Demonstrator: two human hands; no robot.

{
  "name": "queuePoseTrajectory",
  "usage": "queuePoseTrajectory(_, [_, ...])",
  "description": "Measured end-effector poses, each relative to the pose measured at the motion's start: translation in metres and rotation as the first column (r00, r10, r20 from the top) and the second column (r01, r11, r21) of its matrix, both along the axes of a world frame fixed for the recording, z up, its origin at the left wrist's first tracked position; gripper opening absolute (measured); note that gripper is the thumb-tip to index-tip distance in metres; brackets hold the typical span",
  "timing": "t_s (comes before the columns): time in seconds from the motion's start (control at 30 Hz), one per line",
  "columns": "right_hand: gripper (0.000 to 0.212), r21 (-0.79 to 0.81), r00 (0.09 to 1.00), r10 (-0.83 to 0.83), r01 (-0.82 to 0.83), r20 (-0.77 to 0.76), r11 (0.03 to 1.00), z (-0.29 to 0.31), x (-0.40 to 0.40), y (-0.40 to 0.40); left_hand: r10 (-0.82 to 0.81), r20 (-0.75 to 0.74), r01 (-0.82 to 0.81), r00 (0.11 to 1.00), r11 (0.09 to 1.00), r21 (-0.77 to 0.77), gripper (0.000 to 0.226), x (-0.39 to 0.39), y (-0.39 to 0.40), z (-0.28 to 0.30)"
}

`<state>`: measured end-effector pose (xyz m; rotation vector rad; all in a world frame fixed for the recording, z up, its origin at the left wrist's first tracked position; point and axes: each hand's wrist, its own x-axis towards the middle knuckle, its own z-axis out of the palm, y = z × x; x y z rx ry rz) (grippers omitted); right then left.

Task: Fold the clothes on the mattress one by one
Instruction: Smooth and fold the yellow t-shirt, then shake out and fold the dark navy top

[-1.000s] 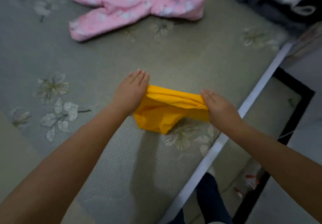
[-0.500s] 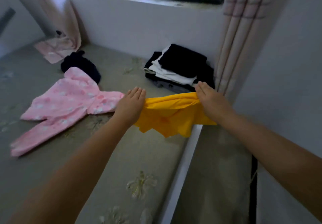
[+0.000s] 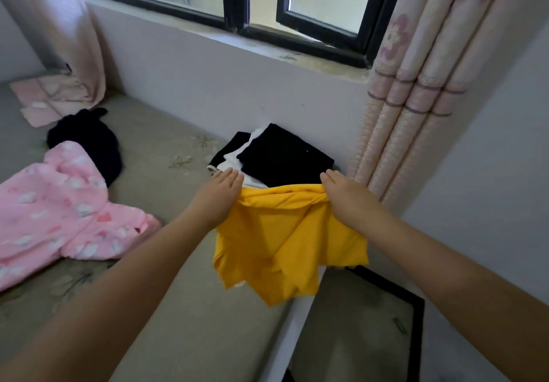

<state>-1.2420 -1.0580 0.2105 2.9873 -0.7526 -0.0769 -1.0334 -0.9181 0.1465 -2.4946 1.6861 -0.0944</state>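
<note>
A folded yellow garment (image 3: 285, 245) hangs in the air between my hands, over the mattress's right edge. My left hand (image 3: 218, 196) holds its upper left corner and my right hand (image 3: 346, 199) holds its upper right corner, fingers stretched forward over the cloth, thumbs hidden beneath. Just beyond my hands a stack of folded black and white clothes (image 3: 279, 157) lies against the wall. A pink patterned garment (image 3: 59, 209) lies spread on the grey-green mattress (image 3: 166, 307) at the left, with a dark crumpled garment (image 3: 89, 141) behind it.
Pink curtains hang at the right (image 3: 416, 90) and far left (image 3: 65, 40), under a black-framed window (image 3: 237, 4). A pink cloth (image 3: 44, 99) lies in the far left corner. A black-edged mat (image 3: 365, 331) covers the floor beside the mattress.
I have lifted the yellow garment off the mattress and carried it forward and right toward the folded stack. My view has risen from the mattress to the wall and window.
</note>
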Motion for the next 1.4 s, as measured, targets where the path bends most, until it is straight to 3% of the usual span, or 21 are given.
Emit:
queuePoseTrajectory(0.2, [0.055, 0.057, 0.997, -0.067, 0.065, 0.041, 0.996, -0.02, 0.109, -0.108, 0.03, 0.025, -0.031, 0.999, 0.999, 0.031, 0.057, 0.111, -0.121, 0.011])
queuePoseTrajectory(0.4, [0.06, 0.11, 0.946, -0.21, 0.188, 0.246, 0.976, -0.022, 0.172, -0.191, -0.013, 0.036, 0.018, 0.999, 0.99, -0.139, 0.054, 0.182, -0.228, 0.047])
queuePoseTrajectory(0.57, [0.056, 0.175, 0.976, -0.214, 0.218, -0.041, 0.96, -0.107, 0.177, -0.218, -0.079, -0.007, 0.079, 0.997, 0.987, 0.143, 0.05, 0.185, -0.281, -0.024])
queuePoseTrajectory(0.73, [0.058, 0.256, 0.946, -0.164, 0.239, -0.281, 0.937, -0.2, 0.157, -0.207, -0.009, -0.197, 0.084, 0.98, 0.922, 0.377, 0.061, 0.162, -0.277, -0.118])
queuePoseTrajectory(0.9, [0.061, 0.311, 0.946, -0.135, 0.229, -0.295, 0.922, -0.232, 0.149, -0.205, 0.123, -0.312, -0.027, 0.942, 0.956, 0.293, 0.063, 0.142, -0.264, -0.163])
queuePoseTrajectory(1.07, [0.063, 0.316, 0.938, -0.097, 0.208, -0.334, 0.926, -0.236, 0.146, -0.213, 0.189, -0.309, -0.111, 0.932, 0.961, 0.254, 0.068, 0.131, -0.251, -0.176])
queuePoseTrajectory(1.23, [0.067, 0.326, 0.982, -0.036, 0.096, -0.188, 0.94, -0.206, 0.156, -0.209, 0.253, -0.295, -0.214, 0.922, 0.964, 0.159, 0.057, 0.124, -0.222, -0.158])
queuePoseTrajectory(1.4, [0.064, 0.356, 0.973, 0.225, -0.193, -0.05, 0.914, -0.186, 0.2, -0.164, 0.48, -0.363, -0.486, 0.799, 0.87, 0.081, 0.047, 0.104, -0.156, -0.138])
